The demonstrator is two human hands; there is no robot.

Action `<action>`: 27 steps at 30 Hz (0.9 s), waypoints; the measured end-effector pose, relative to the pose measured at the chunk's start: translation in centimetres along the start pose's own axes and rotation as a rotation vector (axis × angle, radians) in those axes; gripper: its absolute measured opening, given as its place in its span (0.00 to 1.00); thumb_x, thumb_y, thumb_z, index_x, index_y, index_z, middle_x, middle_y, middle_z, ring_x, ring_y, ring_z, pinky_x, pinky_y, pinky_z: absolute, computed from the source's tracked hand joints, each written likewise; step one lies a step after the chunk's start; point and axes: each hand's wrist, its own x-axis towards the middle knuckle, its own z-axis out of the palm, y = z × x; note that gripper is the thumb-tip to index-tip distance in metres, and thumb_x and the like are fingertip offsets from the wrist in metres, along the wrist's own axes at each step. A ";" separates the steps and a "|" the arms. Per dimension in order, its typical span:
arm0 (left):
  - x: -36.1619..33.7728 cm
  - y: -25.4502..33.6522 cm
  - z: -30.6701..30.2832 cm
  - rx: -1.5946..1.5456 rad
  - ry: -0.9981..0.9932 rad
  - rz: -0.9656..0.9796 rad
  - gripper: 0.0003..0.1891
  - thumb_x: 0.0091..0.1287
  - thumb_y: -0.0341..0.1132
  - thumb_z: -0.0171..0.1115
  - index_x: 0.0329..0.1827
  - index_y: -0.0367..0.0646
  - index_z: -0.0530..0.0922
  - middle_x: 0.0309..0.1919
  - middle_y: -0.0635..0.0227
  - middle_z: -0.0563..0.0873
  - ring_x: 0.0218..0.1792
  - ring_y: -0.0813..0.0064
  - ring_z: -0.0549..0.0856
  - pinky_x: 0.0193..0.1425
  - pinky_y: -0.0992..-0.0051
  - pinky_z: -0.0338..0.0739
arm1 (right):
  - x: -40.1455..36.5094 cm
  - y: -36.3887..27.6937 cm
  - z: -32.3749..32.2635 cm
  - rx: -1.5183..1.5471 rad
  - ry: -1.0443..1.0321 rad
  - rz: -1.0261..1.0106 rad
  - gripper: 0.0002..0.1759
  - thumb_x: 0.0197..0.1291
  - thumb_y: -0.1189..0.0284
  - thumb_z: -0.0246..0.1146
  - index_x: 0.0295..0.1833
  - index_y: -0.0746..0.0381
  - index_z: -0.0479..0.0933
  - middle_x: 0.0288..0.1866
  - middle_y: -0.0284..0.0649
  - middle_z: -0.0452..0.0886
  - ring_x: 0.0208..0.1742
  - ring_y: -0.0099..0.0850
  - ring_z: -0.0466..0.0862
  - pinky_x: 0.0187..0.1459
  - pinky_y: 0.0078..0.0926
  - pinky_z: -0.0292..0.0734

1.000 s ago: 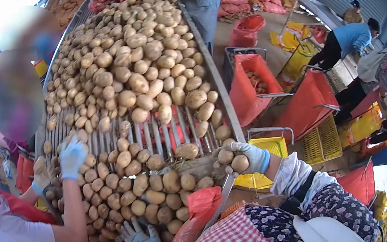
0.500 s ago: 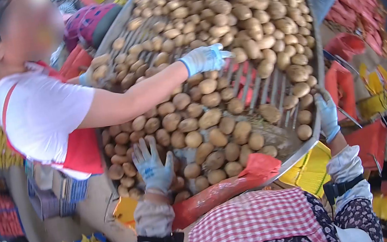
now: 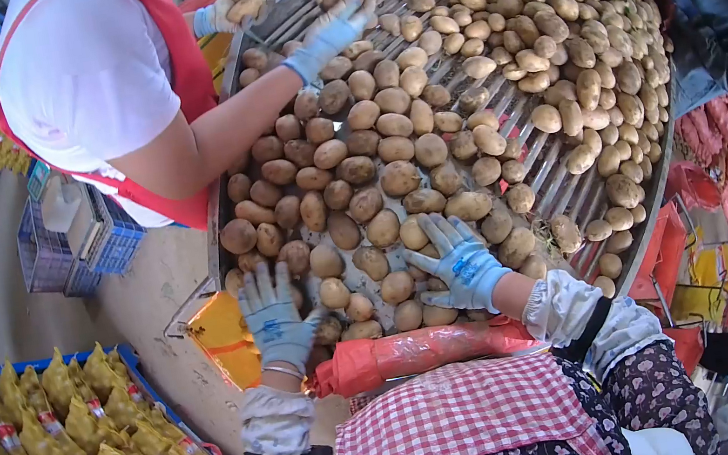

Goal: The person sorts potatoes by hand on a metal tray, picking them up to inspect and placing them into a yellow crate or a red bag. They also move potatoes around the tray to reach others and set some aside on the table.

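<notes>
A metal sorting table [image 3: 220, 207] with roller bars is heaped with brown potatoes [image 3: 373, 160]. My left hand [image 3: 276, 321], in a blue-grey glove, lies with fingers spread on potatoes at the table's near left corner. In the same kind of glove, my right hand [image 3: 458, 260] rests flat and spread on potatoes near the front middle. Neither hand is closed around a potato. Across the left side, a co-worker in a white shirt and red apron [image 3: 94, 89] reaches over the pile, one gloved hand [image 3: 334, 29] holding a potato, the other hand [image 3: 237, 6] holding potatoes too.
A rolled red mesh sack [image 3: 420, 351] lies along the table's near edge against my checked apron. Yellow bags fill a blue crate [image 3: 86, 448] at lower left. Blue baskets [image 3: 74, 242] stand on the floor left. Red sacks [image 3: 727, 135] pile up at right.
My right hand has come from the table's right edge to the potatoes at the front middle. The view has swung left. The co-worker's arm has moved toward the far left of the pile.
</notes>
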 end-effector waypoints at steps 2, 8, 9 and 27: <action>-0.9 -2.8 -0.4 0.082 -0.126 -0.089 0.45 0.55 0.51 0.68 0.76 0.48 0.61 0.76 0.55 0.59 0.76 0.48 0.56 0.78 0.48 0.46 | 2.0 -1.2 0.0 -0.062 -0.042 -0.084 0.42 0.54 0.48 0.67 0.74 0.47 0.64 0.80 0.52 0.49 0.80 0.56 0.47 0.77 0.53 0.44; -0.8 0.7 -0.4 -0.337 0.136 0.010 0.42 0.59 0.48 0.64 0.76 0.45 0.61 0.74 0.52 0.62 0.75 0.46 0.56 0.77 0.48 0.46 | 2.1 -1.1 -0.1 0.131 0.234 -0.029 0.40 0.53 0.50 0.67 0.72 0.48 0.66 0.78 0.52 0.54 0.76 0.58 0.56 0.73 0.58 0.51; -0.9 1.6 -0.7 -0.348 0.170 0.064 0.40 0.61 0.47 0.63 0.76 0.43 0.61 0.73 0.51 0.63 0.75 0.46 0.57 0.78 0.48 0.46 | 1.3 -0.9 -0.5 0.142 0.314 0.075 0.39 0.54 0.49 0.66 0.71 0.48 0.67 0.78 0.51 0.55 0.75 0.59 0.56 0.72 0.59 0.52; -2.6 1.0 -1.9 -0.118 -0.046 0.225 0.30 0.60 0.46 0.64 0.69 0.57 0.72 0.68 0.49 0.69 0.69 0.48 0.67 0.73 0.50 0.58 | 0.2 -0.4 -0.8 0.002 -0.103 -0.056 0.35 0.55 0.49 0.64 0.70 0.41 0.68 0.77 0.55 0.54 0.76 0.60 0.55 0.73 0.59 0.51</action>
